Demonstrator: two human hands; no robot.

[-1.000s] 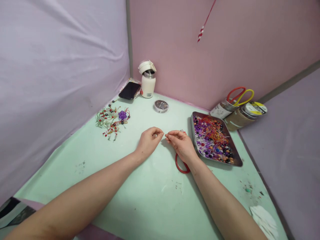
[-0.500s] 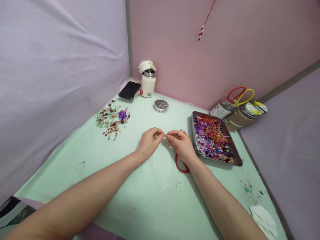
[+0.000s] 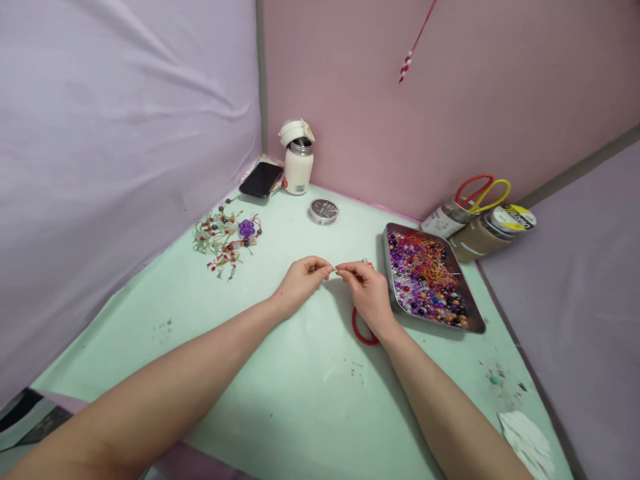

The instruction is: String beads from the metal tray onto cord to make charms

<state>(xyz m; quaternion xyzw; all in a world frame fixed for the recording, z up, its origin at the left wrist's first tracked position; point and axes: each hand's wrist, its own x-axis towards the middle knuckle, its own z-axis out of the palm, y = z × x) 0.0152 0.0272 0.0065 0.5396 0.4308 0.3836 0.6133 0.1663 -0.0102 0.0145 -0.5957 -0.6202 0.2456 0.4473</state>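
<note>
My left hand [image 3: 305,283] and my right hand [image 3: 369,293] meet over the middle of the table, fingertips almost touching. Both are closed in a pinch of thumb and forefinger. What lies between the fingertips is tiny and pale, too small to name. Under my right hand lies a pair of scissors with a red handle [image 3: 361,339], mostly covered by the hand. Just right of that hand is a metal tray [image 3: 473,323] of purple, clear, black and orange beads [image 3: 417,283], with a tangle of red and orange cord [image 3: 433,260] on top.
Beaded strings [image 3: 217,233] and a purple bead flower [image 3: 247,228] lie at the left. Farther back are a phone [image 3: 261,180], an open white bottle [image 3: 299,170] and a round clear case [image 3: 324,211]. Jars [image 3: 481,237], one holding scissors [image 3: 473,193], stand behind the tray.
The pinched fingertips have shifted very slightly to the right and drawn a little apart, with a pale bit showing between them. The view has moved slightly; the objects on the table lie as before.
</note>
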